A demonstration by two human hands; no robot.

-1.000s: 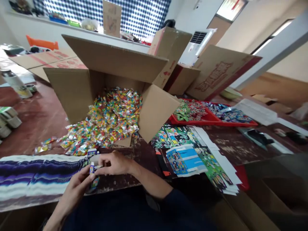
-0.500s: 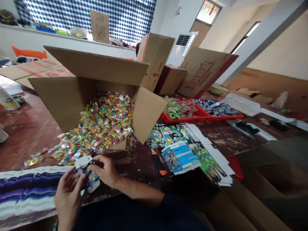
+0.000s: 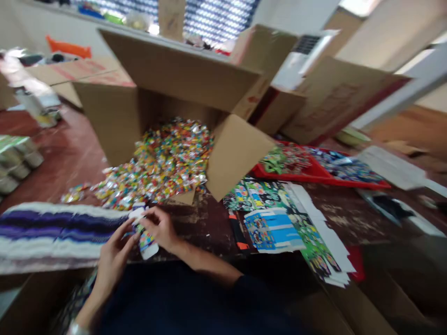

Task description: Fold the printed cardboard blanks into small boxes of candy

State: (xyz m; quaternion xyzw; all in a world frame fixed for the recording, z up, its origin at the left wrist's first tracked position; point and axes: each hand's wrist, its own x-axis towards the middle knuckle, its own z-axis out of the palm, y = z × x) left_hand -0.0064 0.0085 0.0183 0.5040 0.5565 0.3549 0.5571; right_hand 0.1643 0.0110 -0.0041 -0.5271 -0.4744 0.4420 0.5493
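Note:
Between my two hands is a small printed carton (image 3: 145, 239) with white flaps, held just over the table's front edge. My left hand (image 3: 117, 251) grips its left side with thumb and fingers. The fingers of my right hand (image 3: 161, 229) are closed at its top, by a white flap. Left of it lies a long row of purple-and-white cartons (image 3: 63, 229), packed side by side. Behind my hands, small clear packets of colourful candy (image 3: 164, 167) spill out of an open cardboard box (image 3: 108, 123).
Flat green printed cartons (image 3: 314, 244), blue ones (image 3: 279, 230) and an orange-and-black utility knife (image 3: 238, 231) lie to the right. Red trays (image 3: 314, 174) of small sachets stand behind them. Wrapped cylindrical items (image 3: 19, 163) sit at the far left.
My view has turned left and tilted, so the scene sits further right. Both hands still hold the carton; it now stands more upright, with my right fingers at its top flap.

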